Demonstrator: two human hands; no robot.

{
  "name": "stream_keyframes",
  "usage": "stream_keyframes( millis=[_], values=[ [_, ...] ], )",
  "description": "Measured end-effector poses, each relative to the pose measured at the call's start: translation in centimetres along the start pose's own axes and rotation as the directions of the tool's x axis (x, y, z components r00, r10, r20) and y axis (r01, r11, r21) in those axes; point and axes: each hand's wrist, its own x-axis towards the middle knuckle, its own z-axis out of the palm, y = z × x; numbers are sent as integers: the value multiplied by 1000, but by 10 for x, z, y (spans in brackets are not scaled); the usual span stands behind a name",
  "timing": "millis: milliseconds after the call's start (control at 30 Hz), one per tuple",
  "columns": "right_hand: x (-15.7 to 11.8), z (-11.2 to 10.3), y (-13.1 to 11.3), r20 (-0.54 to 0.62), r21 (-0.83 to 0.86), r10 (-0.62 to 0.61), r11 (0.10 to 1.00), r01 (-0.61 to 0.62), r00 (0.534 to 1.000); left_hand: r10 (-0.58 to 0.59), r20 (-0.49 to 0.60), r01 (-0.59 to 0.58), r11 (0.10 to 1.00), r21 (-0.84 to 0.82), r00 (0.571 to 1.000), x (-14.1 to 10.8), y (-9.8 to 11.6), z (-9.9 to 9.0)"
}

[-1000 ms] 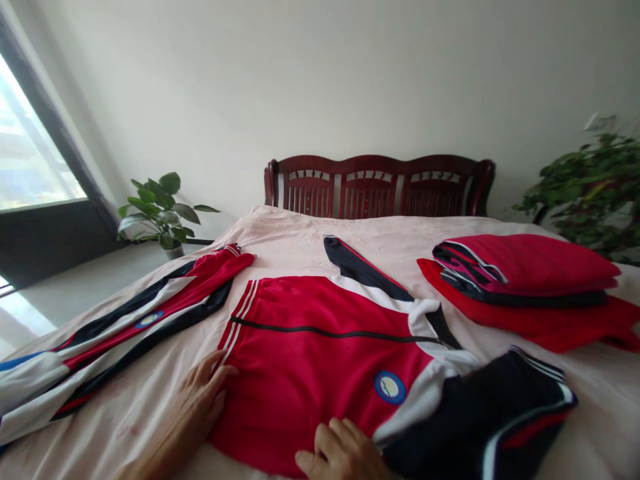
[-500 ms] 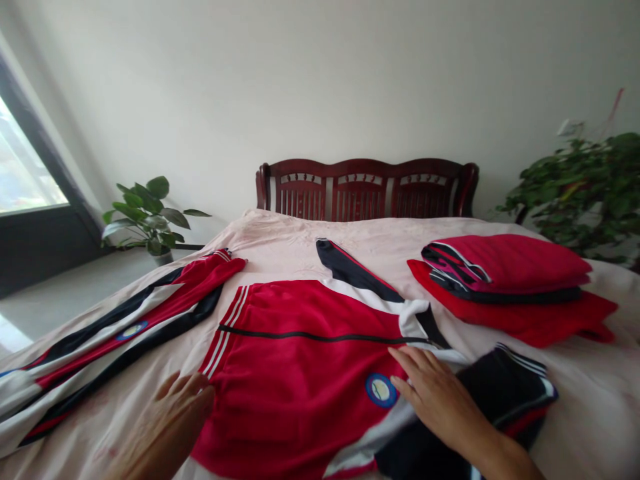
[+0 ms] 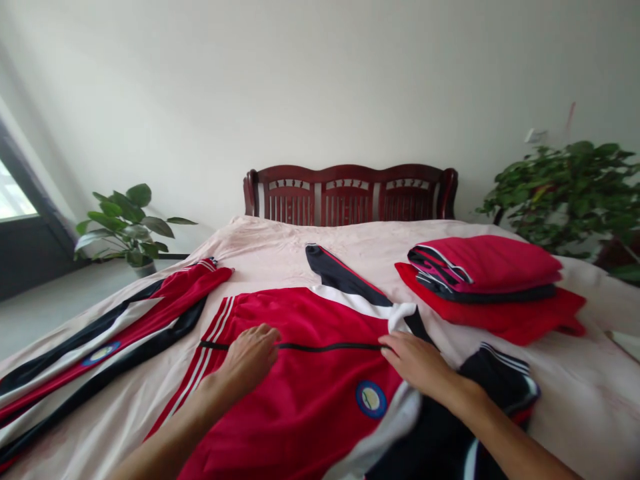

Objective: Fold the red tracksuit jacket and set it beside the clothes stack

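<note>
Left hand (image 3: 247, 360) and right hand (image 3: 410, 363) rest open, grasping nothing, on a red-and-white track jacket (image 3: 310, 313), spread beneath both palms on a pale pink bedsheet (image 3: 300, 243). Risk: uneven pressure could skew its black zip line (image 3: 330, 347).

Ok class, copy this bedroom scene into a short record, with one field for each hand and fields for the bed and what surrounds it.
Left hand: on a red track jacket with white-and-navy panels, beside its black zip
Right hand: on the same jacket, at the zip's other end
Bed: pale pink sheet
Nearby: folded red clothes stack; striped red-and-navy garment
Beyond: dark red wooden headboard; leafy green potted plant
</note>
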Motion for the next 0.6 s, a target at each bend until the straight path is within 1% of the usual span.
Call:
stream_keyframes(
  millis=[100, 167, 267, 367, 467, 600],
  values=[
    [54, -2, -10, -5, 46, -9, 999, 9, 1000, 33, -25, -33, 999, 0, 999, 36, 20, 20],
    [87, 7, -17, 14, 33, 9, 999, -9, 1000, 76, -58, -75, 997, 4, 995, 50, 30, 41],
    [119, 33, -15, 95, -13, 51, 999, -50, 994, 161, -76, -160, 987, 15, 984, 57, 34, 74],
    [130, 59, 4, 149, -54, 80, 996, -72, 986, 215, -91, -214, 977, 24, 972, 52, 27, 96],
    [136, 74, 27, 161, -128, 80, 990, -60, 984, 237, -111, -235, 971, 34, 965, 47, 21, 102],
    [149, 77, 45, 149, -188, 159, 974, -130, 976, 201, -104, -204, 979, -13, 974, 42, 25, 93]
  ],
)
